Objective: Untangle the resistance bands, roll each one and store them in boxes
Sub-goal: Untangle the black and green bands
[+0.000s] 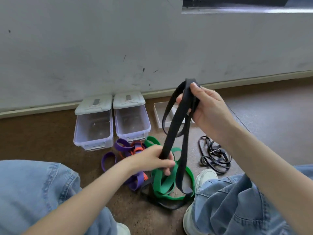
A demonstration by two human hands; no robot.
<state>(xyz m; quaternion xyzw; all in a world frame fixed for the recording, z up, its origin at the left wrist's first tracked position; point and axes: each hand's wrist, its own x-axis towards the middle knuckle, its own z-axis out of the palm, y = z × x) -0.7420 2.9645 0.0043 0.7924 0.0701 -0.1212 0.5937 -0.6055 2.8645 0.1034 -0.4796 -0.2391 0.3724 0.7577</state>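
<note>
Black rubber runs taut between both hands: the wide black band [176, 119] is held up off the floor, which looks like a way to let its loops hang free and show where they cross before it is rolled. The right hand [208, 107] is raised near the wall, palm turned inward, thumb on top and fingers curled, pinching the gathered top folds of the band. The left hand [152, 158] sits lower, just above the heap, forearm reaching in from the left knee, fingers wrapped round one strand in a closed grip. From there the band drops and its lower loop lies on the floor, across the green band [166, 185]. The purple band [123, 146] and an orange band [138, 148] lie knotted together beside it, and a thin dark band [214, 155] rests apart to the right. Two clear boxes [94, 129] stand open against the wall with their lids tipped back, and a shallow tray [160, 114] sits beside them
</note>
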